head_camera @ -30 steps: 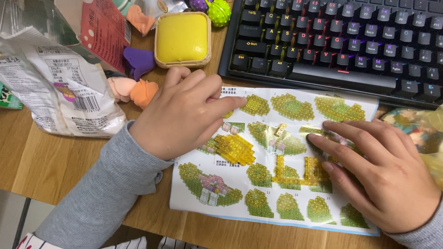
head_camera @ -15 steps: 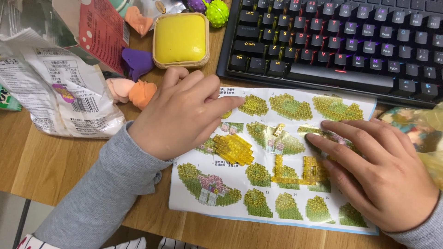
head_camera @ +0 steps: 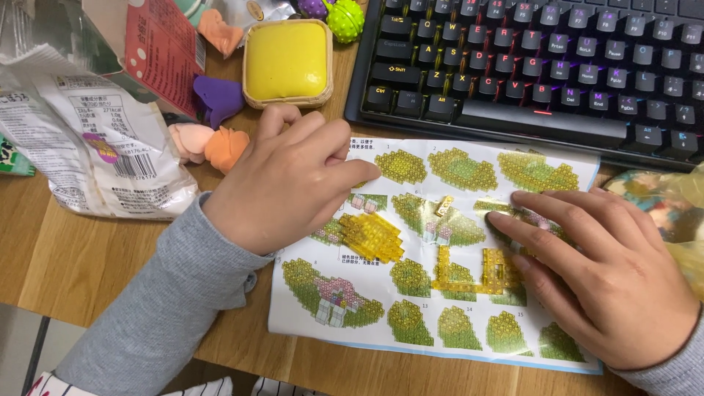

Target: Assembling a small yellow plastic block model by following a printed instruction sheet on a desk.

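On the wooden desk (head_camera: 88,257), nearest the edge, lies a building-brick instruction sheet (head_camera: 367,323). Both hands press flat on it, holding nothing: the left hand (head_camera: 282,187) loosely curled beside a clear yellow brick plate (head_camera: 372,236), the right hand (head_camera: 601,282) spread by loose yellow pieces (head_camera: 477,271). Beyond sit a yellow case (head_camera: 287,62) and a black keyboard (head_camera: 543,66)

White food bag (head_camera: 103,147), far left
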